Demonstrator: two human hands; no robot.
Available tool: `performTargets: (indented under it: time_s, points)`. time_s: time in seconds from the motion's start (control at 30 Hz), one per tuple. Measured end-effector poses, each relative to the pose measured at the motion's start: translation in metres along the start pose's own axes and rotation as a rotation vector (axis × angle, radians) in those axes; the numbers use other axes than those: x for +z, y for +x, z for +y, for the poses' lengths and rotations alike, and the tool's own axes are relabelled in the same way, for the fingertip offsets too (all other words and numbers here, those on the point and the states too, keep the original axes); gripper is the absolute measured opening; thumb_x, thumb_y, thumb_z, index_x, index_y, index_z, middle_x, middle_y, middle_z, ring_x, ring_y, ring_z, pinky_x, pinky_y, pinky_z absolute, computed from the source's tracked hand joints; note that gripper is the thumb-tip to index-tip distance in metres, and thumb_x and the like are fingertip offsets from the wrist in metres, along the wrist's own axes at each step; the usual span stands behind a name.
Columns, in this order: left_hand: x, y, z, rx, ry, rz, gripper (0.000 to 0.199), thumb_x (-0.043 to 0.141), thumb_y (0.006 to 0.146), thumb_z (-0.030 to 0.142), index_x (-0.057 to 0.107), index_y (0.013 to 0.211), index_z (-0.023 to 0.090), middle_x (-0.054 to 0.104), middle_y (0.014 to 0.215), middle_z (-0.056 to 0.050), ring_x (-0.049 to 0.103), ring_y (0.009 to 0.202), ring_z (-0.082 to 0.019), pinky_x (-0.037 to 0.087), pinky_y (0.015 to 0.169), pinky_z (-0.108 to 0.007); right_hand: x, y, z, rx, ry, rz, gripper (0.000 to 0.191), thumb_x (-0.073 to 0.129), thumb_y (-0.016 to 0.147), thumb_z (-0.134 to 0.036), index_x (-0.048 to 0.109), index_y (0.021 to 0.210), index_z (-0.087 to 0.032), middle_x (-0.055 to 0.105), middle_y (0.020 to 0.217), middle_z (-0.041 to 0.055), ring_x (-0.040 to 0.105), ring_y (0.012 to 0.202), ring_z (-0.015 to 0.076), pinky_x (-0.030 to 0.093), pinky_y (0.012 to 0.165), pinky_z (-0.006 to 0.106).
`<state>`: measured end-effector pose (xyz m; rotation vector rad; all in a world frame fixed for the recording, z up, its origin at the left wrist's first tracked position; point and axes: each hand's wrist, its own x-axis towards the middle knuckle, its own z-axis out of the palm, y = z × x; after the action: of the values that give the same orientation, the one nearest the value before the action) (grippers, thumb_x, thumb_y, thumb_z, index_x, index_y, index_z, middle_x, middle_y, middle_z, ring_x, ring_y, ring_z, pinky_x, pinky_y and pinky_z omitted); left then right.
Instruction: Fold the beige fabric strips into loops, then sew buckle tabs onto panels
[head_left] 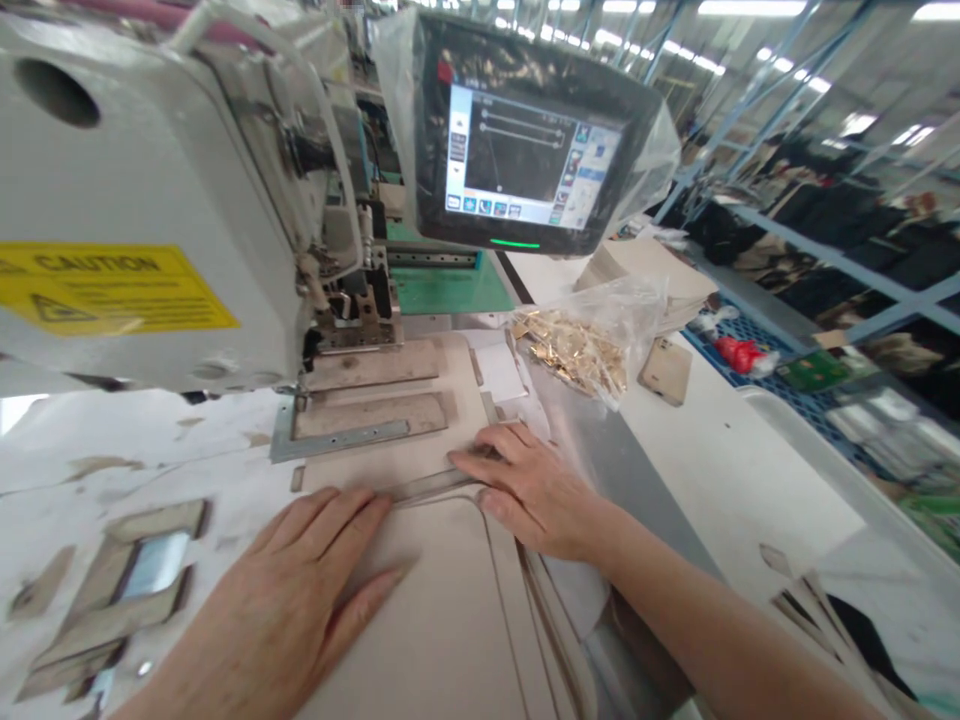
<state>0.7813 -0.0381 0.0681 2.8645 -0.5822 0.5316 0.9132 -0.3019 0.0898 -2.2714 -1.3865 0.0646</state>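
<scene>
My left hand (292,590) lies flat with fingers spread on a beige leather-like panel (420,620). My right hand (529,490) presses its fingertips on a narrow translucent strip (435,485) at the panel's upper edge. Neither hand appears to grip anything. Just beyond them, a slotted sewing template (375,400) sits under the needle area of an off-white industrial sewing machine head (150,200). My right hand is closer to a clear plastic bag of small gold metal parts (577,350). The needle is hidden among the machine's parts.
A plastic-wrapped touchscreen monitor (532,150) hangs above the green machine bed (450,285). A stack of beige pieces (645,275) lies behind the bag. To the right are a blue plastic grid (742,340) and a metal-rimmed tray (847,470). Shelves of dark goods stand beyond.
</scene>
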Motion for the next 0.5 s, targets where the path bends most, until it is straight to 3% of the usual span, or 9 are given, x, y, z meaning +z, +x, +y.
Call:
performTargets:
  time_s: [0.1, 0.3, 0.5]
  points:
    - [0.002, -0.001, 0.006, 0.005, 0.035, 0.030, 0.050, 0.042, 0.101, 0.052, 0.066, 0.122, 0.014, 0.072, 0.119, -0.013, 0.065, 0.106, -0.031, 0.048, 0.097, -0.047, 0.002, 0.003, -0.009, 0.012, -0.127, -0.018, 0.048, 0.041, 0.105, -0.051, 0.063, 0.136, -0.021, 0.054, 0.117, 0.0132, 0.048, 0.113, 0.0307, 0.043, 0.104, 0.052]
    - [-0.006, -0.001, 0.010, -0.029, 0.127, 0.036, 0.054, 0.037, 0.103, 0.048, 0.065, 0.120, 0.005, 0.069, 0.118, -0.019, 0.062, 0.108, -0.034, 0.047, 0.096, -0.049, 0.001, 0.005, -0.013, -0.012, -0.157, -0.063, 0.050, 0.040, 0.105, -0.051, 0.062, 0.134, -0.017, 0.056, 0.117, 0.0147, 0.049, 0.109, 0.0314, 0.046, 0.098, 0.050]
    - [-0.005, -0.006, 0.005, -0.089, 0.135, -0.011, 0.056, 0.039, 0.102, 0.053, 0.063, 0.126, 0.008, 0.068, 0.121, -0.017, 0.059, 0.111, -0.035, 0.045, 0.098, -0.049, 0.004, 0.004, -0.014, 0.050, -0.094, -0.009, 0.043, 0.041, 0.107, -0.045, 0.064, 0.126, -0.015, 0.060, 0.118, 0.0140, 0.053, 0.109, 0.0295, 0.049, 0.097, 0.047]
